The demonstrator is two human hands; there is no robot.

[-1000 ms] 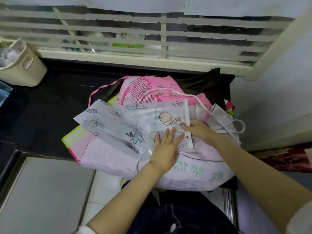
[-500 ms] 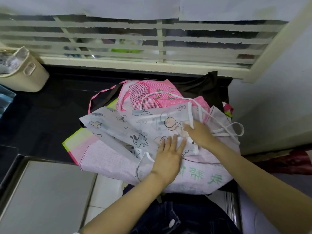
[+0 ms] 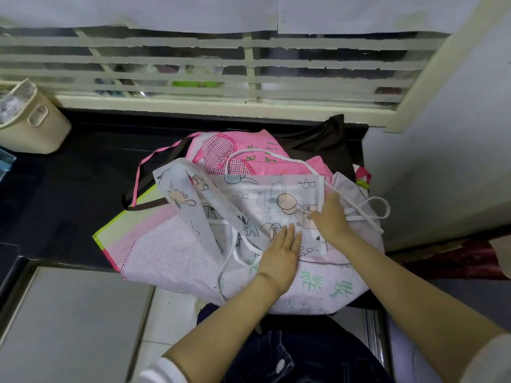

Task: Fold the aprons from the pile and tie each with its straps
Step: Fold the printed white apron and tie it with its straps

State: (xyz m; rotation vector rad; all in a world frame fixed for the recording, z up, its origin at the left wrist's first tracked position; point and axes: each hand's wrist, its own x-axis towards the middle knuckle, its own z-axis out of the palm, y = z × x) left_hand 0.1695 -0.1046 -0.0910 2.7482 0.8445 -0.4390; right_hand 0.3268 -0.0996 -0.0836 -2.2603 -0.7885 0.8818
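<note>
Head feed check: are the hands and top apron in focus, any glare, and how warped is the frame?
Head view: the cartoon-print apron, left hand and right hand are sharp, print lines readable; light is soft and even, no glare on fabric; the black counter shows little detail; the window bars bow from the wide lens; things beyond the glass are blurred.

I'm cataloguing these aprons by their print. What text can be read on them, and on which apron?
"Happ…" (rest unclear): speech bubble on the translucent white cartoon-print apron.
"!!!": green, on the bright pink checked apron.
Green characters on the pale pink checked apron: upside down, unreadable.
</note>
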